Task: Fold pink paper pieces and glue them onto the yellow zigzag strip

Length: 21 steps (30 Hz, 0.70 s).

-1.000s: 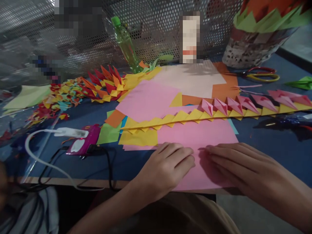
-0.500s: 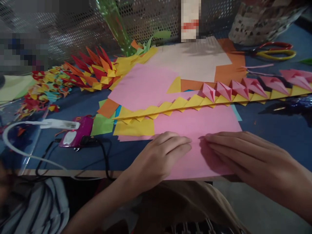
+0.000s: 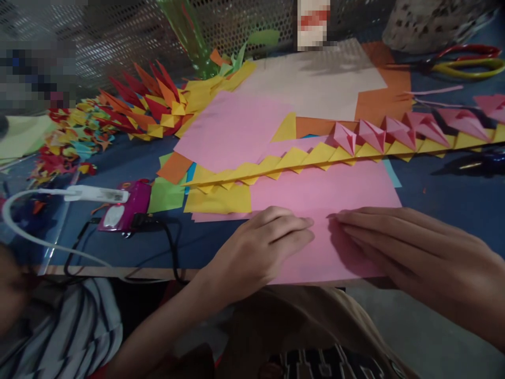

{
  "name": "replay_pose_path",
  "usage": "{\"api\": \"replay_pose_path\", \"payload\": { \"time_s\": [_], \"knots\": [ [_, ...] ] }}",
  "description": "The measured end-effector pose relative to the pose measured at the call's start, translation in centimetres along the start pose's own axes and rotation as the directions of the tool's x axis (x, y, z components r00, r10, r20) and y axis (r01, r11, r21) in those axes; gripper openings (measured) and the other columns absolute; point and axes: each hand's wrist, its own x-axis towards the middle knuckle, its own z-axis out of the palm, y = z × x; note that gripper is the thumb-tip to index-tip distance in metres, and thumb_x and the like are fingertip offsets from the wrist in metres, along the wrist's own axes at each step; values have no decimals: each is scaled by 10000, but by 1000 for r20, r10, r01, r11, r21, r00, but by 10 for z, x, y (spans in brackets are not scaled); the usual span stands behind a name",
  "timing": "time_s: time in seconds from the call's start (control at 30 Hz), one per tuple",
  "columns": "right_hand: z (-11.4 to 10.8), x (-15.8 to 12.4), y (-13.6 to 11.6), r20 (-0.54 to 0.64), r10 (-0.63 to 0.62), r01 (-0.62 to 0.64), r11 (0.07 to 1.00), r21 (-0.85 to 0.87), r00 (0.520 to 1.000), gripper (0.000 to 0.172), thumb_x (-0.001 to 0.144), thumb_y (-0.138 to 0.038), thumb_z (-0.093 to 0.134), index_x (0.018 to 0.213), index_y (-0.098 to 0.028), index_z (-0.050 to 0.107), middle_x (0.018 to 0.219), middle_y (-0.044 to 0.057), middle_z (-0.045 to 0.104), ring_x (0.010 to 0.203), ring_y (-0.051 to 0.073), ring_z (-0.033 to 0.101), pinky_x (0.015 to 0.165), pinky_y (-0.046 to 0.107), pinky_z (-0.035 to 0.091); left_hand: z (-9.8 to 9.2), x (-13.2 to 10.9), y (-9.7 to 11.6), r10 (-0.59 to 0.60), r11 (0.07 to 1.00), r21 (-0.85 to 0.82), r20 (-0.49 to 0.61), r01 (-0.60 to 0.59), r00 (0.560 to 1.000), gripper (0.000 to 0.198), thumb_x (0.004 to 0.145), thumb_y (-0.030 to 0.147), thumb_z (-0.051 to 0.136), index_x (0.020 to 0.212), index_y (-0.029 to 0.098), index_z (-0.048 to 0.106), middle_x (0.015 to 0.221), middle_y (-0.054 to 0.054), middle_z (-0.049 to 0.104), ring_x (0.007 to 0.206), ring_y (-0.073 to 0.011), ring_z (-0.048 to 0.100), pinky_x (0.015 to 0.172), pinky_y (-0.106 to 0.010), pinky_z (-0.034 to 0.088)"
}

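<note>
Pink sheet (image 3: 335, 189) partly hidden under left hand (image 3: 256, 252); right hand (image 3: 406, 247) too.

View has tipped downward; whole tabletop slid toward top of frame. Green bottle (image 3: 188, 39) has lost its cap past top edge; woven basket (image 3: 430, 23) is reduced to sliver at upper right. Left hand (image 3: 256, 252), right hand (image 3: 414, 252) and pink sheet (image 3: 315, 189) sit higher. More striped sleeve (image 3: 59, 326) at lower left; printed shirt (image 3: 327, 363) newly visible at bottom.

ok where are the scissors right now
In the head view the scissors lie at the top right, just right of the orange sheet and beyond the pink-and-yellow folded strip.
</note>
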Motion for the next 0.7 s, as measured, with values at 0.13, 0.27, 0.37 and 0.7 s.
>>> {"api": "replay_pose_path", "payload": {
  "time_s": [0.13, 0.27, 0.37, 0.7],
  "knots": [
    [-2, 1, -3, -35, 12, -12, 1000, -3, 999, 677, 1080, -109, 534, 1722, -240, 362, 1675, 27, 535, 1490, 257, 571, 1285, 413, 498, -1, 4, 5, 1, 999, 46, 14, -1, 1000, 245, 1094, 152, 618, 1328, 139, 688, 1335, -85, 745, 1247, -235, 628, 1135, -405, 563],
    [-7, 3, -6, -64, 24, -24, 1000, 10, 998, 668, 1057, -93, 572, 1695, -222, 420, 1619, 54, 598, 1444, 264, 624, 1266, 408, 538, 0, 7, 7, -7, 997, 82, 0, 7, 1000, 230, 1088, 192, 657, 1308, 152, 708, 1279, -68, 760, 1222, -224, 645, 1118, -387, 573],
    [-8, 1, -5, -53, 54, -51, 997, 58, 997, 705, 1070, -115, 544, 1726, -281, 344, 1638, 31, 576, 1405, 252, 658, 1232, 388, 579, 2, 6, 6, 5, 997, 81, -32, -2, 999, 219, 1082, 158, 657, 1292, 153, 720, 1263, -57, 766, 1214, -210, 653, 1115, -365, 582],
    [-11, 2, -4, -5, 43, -43, 997, 67, 999, 637, 1083, -93, 484, 1704, -199, 384, 1683, 84, 520, 1482, 251, 592, 1220, 410, 588, 1, 6, 12, -10, 996, 86, -56, 15, 998, 233, 1069, 120, 672, 1295, 154, 715, 1248, -55, 787, 1228, -207, 676, 1092, -369, 614]
  ]
}}
